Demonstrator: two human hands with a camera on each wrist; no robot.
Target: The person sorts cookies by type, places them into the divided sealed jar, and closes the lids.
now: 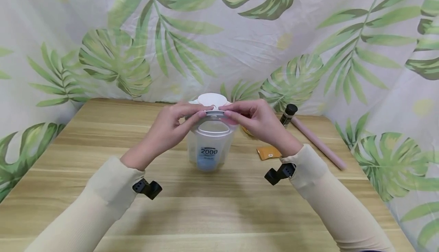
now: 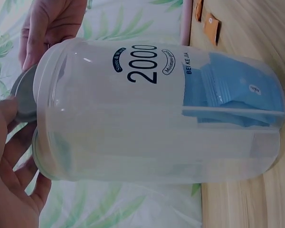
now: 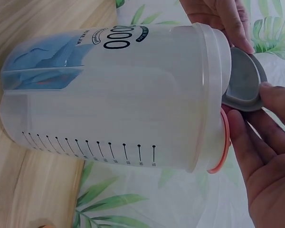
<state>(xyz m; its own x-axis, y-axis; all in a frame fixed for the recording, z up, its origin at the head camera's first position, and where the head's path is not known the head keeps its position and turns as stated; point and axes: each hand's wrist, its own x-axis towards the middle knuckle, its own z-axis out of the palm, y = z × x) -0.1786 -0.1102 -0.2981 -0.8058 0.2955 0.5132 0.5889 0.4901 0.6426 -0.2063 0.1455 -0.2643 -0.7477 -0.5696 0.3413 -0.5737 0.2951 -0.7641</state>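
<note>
A translucent storage canister marked 2000 stands upright on the table. Several blue packets lie in the bottom of one of its compartments. On its lid, a grey flip cap is tilted up off an opening that faces me. My left hand pinches one side of this cap between thumb and fingers, and my right hand pinches the other side. Both thumbs are on the near edge. A red-rimmed cap sits beside it on the right, a green-rimmed one on the left.
To the right of the canister lies an orange packet, with another orange item partly behind my right hand. Farther back are a black-capped bottle and a long pink rod. A leaf-patterned cloth hangs behind the table.
</note>
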